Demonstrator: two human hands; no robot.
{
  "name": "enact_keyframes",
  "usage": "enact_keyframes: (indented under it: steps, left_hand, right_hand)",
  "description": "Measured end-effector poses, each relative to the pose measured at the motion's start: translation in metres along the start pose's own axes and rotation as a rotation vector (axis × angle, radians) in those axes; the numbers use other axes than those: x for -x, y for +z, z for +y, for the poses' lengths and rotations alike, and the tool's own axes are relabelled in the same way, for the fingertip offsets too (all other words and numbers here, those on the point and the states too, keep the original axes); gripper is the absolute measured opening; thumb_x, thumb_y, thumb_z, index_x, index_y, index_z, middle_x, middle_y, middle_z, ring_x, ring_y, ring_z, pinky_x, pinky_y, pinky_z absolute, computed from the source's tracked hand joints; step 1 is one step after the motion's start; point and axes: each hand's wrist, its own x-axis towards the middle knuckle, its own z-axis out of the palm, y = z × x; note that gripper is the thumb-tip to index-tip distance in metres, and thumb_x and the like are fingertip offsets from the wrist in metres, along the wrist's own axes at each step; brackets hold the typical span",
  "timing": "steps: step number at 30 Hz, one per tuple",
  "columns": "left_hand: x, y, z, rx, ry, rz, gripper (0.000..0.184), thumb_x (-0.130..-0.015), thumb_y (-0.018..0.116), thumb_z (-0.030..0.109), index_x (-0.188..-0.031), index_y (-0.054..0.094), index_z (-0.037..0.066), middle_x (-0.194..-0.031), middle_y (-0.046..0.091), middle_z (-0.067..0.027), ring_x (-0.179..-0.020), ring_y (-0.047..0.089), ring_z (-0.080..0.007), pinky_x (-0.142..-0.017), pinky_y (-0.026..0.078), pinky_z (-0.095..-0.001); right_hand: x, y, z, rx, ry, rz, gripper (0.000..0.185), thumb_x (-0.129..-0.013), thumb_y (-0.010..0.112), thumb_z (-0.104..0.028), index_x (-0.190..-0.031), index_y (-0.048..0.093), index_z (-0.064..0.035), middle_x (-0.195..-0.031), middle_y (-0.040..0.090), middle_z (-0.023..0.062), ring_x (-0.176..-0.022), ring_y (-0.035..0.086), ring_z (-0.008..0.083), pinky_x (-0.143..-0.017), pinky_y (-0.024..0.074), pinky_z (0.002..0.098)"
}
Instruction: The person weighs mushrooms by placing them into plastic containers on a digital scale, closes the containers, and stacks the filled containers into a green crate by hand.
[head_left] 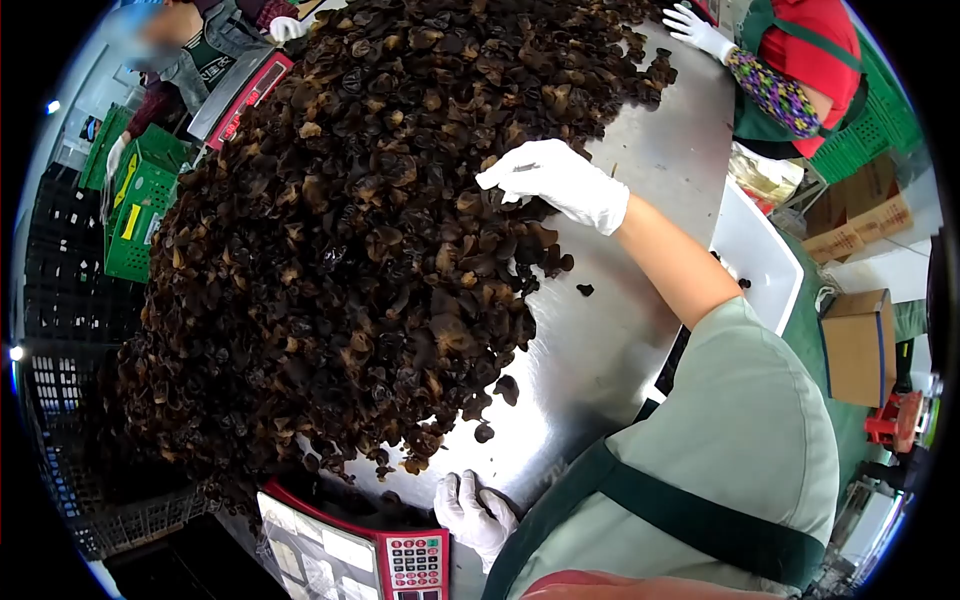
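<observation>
A large heap of dark brown, curled, fungus-like pieces (350, 230) covers much of the metal table (640, 160). My right hand (555, 182), in a white glove, reaches over the heap's right edge. Its fingers are bent together against the pieces, and what lies between them is too small to name. Close to the table's near edge rests my left hand (475, 512), also gloved in white, fingers slightly spread and nothing held. Just left of it stands a red scale (418, 562) with a keypad.
Across the heap, a co-worker (210, 65) stands by another red scale (240, 100) and green crates (140, 205). At the upper right is a second co-worker in red (815, 60), gloved hand on the table. A white bin (765, 250) and a cardboard box (855, 350) are at right.
</observation>
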Motion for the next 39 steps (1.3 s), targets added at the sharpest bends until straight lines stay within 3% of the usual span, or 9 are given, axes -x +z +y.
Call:
enact_keyframes:
  steps: [4,6,9,14,19,23,28,30,39]
  left_hand:
    - [-0.002,0.001,-0.002,0.024,0.023,0.015,0.040,-0.077,0.062,-0.004,-0.116,0.069,0.000,-0.121,0.062,-0.0199,-0.115,0.057,-0.0388,-0.102,0.044,-0.0498]
    - [-0.004,0.001,0.003,0.024,0.020,0.039,0.040,-0.076,0.061,-0.008,-0.114,0.069,0.000,-0.119,0.063,-0.0198,-0.112,0.058,-0.0381,-0.100,0.045,-0.0487]
    - [-0.006,0.002,0.003,0.043,0.045,0.073,0.040,-0.076,0.061,-0.010,-0.113,0.070,0.000,-0.117,0.063,-0.0197,-0.110,0.059,-0.0380,-0.098,0.046,-0.0478]
    - [-0.007,0.002,0.005,0.026,0.057,0.101,0.039,-0.077,0.061,-0.010,-0.114,0.070,0.000,-0.116,0.064,-0.0195,-0.109,0.060,-0.0376,-0.097,0.046,-0.0475]
    - [-0.005,0.002,0.003,0.035,0.046,0.076,0.038,-0.079,0.062,-0.008,-0.116,0.070,0.000,-0.116,0.064,-0.0199,-0.111,0.060,-0.0375,-0.099,0.045,-0.0475]
    - [-0.005,0.004,0.001,0.054,0.073,0.101,0.039,-0.080,0.062,-0.008,-0.118,0.070,0.001,-0.117,0.064,-0.0196,-0.111,0.059,-0.0372,-0.100,0.045,-0.0475]
    - [-0.005,0.003,0.000,0.051,0.095,0.096,0.040,-0.081,0.061,-0.007,-0.120,0.069,0.001,-0.119,0.064,-0.0202,-0.113,0.058,-0.0373,-0.100,0.045,-0.0477]
    - [-0.004,0.003,-0.001,0.050,0.101,0.087,0.040,-0.082,0.061,-0.006,-0.120,0.069,0.001,-0.120,0.063,-0.0203,-0.114,0.058,-0.0373,-0.101,0.045,-0.0477]
    - [-0.006,-0.003,0.007,0.040,0.040,0.029,0.039,-0.084,0.061,-0.005,-0.121,0.068,0.001,-0.124,0.062,-0.0229,-0.115,0.058,-0.0389,-0.102,0.043,-0.0486]
  right_hand:
    - [0.006,0.005,0.005,0.057,0.035,0.056,0.016,-0.093,0.073,-0.016,-0.104,0.076,-0.0049,-0.097,0.072,0.0036,-0.088,0.063,0.0103,-0.080,0.0521,0.0268]
    - [0.011,0.004,0.011,0.246,0.092,0.106,0.010,-0.091,0.075,-0.016,-0.090,0.071,-0.0073,-0.089,0.067,-0.0014,-0.081,0.057,0.0070,-0.074,0.0483,0.0255]
    - [0.023,0.010,0.011,0.356,0.117,0.179,0.016,-0.090,0.076,-0.016,-0.082,0.063,-0.0094,-0.082,0.058,-0.0053,-0.077,0.050,0.0048,-0.070,0.0448,0.0245]
    - [0.037,0.011,0.022,0.338,0.109,0.161,0.011,-0.088,0.071,-0.008,-0.093,0.061,-0.0100,-0.086,0.057,-0.0042,-0.079,0.049,0.0046,-0.071,0.0446,0.0234]
    - [0.052,0.009,0.017,-0.044,0.089,0.075,0.016,-0.086,0.069,-0.003,-0.100,0.064,-0.0103,-0.097,0.059,-0.0040,-0.087,0.053,0.0053,-0.075,0.0457,0.0231]
    - [0.063,0.012,0.013,-0.162,0.026,0.016,0.024,-0.084,0.069,-0.002,-0.107,0.067,-0.0085,-0.104,0.064,-0.0020,-0.093,0.054,0.0059,-0.080,0.0456,0.0223]
    - [0.081,0.013,-0.002,-0.278,0.073,-0.018,0.023,-0.088,0.066,-0.009,-0.111,0.070,-0.0054,-0.106,0.065,-0.0003,-0.082,0.047,0.0038,-0.066,0.0367,0.0201]
    - [0.085,0.009,0.000,-0.414,0.072,-0.079,0.019,-0.088,0.068,-0.007,-0.106,0.073,-0.0062,-0.110,0.068,0.0028,-0.091,0.056,0.0090,-0.080,0.0443,0.0228]
    - [0.103,0.022,-0.005,-0.255,0.023,-0.036,0.028,-0.089,0.067,0.003,-0.115,0.068,-0.0063,-0.101,0.063,-0.0003,-0.087,0.054,0.0048,-0.080,0.0479,0.0234]
